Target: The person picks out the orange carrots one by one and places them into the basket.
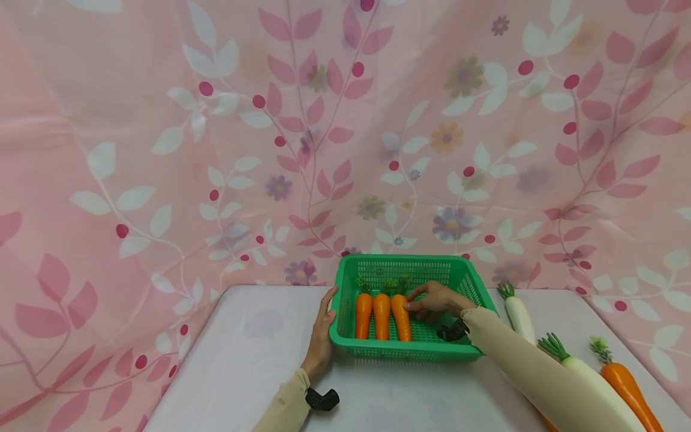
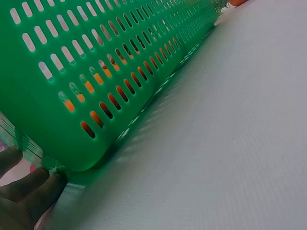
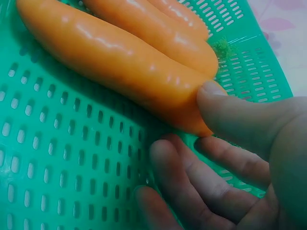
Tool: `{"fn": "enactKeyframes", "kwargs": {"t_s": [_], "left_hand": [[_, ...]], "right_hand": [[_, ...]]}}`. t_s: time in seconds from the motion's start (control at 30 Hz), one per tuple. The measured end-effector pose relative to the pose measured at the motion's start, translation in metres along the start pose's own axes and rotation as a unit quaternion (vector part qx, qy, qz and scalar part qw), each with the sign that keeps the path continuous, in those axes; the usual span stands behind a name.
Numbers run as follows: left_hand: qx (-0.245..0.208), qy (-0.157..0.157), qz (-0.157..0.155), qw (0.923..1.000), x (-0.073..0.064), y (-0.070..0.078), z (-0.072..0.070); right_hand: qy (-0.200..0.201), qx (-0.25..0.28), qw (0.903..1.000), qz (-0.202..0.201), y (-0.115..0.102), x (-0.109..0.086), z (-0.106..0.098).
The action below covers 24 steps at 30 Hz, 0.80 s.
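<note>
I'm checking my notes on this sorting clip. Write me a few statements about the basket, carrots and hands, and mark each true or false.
1. Three carrots lie side by side in the green basket. True.
2. The left hand is inside the basket. False: it rests against the basket's outer left wall.
3. The right hand touches the rightmost carrot in the basket. True.
4. The basket holds a white radish. False: the radishes lie on the table, right of the basket.
5. A fourth carrot lies on the table at the right. True.
</note>
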<state>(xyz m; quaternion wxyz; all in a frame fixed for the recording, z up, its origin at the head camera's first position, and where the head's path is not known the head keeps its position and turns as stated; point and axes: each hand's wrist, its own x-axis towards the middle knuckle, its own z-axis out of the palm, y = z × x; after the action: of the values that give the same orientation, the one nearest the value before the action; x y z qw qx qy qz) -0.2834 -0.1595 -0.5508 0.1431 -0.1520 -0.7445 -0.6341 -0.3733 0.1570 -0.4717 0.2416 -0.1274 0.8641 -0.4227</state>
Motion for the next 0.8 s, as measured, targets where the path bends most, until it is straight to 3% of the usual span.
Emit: {"fn": "enactKeyframes", "kwargs": {"t_s": [0.8], "left_hand": [[-0.002,-0.002,-0.004,1.0000,0.0002,-0.0052,0.0002]], "right_hand": [[0.000,-0.029,0.9996,0.003,-0.0026,-0.0064,-0.0015]]}}
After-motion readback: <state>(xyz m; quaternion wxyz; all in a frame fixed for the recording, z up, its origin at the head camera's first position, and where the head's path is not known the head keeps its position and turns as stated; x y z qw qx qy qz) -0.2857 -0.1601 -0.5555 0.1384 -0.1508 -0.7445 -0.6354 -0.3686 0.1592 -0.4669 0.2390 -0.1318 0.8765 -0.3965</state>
